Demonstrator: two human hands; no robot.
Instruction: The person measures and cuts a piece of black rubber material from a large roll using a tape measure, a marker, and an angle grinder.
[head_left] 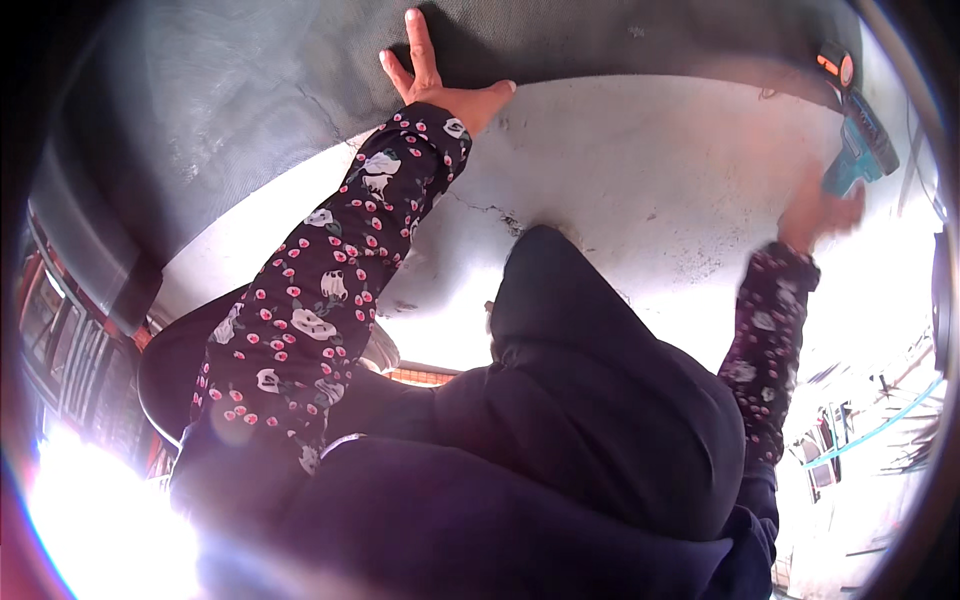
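Observation:
My left hand presses against a dark grey, finely textured sheet, near its lower edge. Its fingers are spread and nothing is in them. At the far right, my right hand is smeared by motion. Just beyond it lies a teal and black cordless power tool; whether the fingers touch or grip it I cannot tell. An orange and black object, small and rounded, sits a little past the tool. Both forearms are in dark flowered sleeves.
Under the dark sheet spreads a pale, scuffed surface with a crack and stains. My bent knee in dark cloth rises in the middle. A light blue hose or cord and thin dark rods lie at the lower right. Strong glare covers the lower left.

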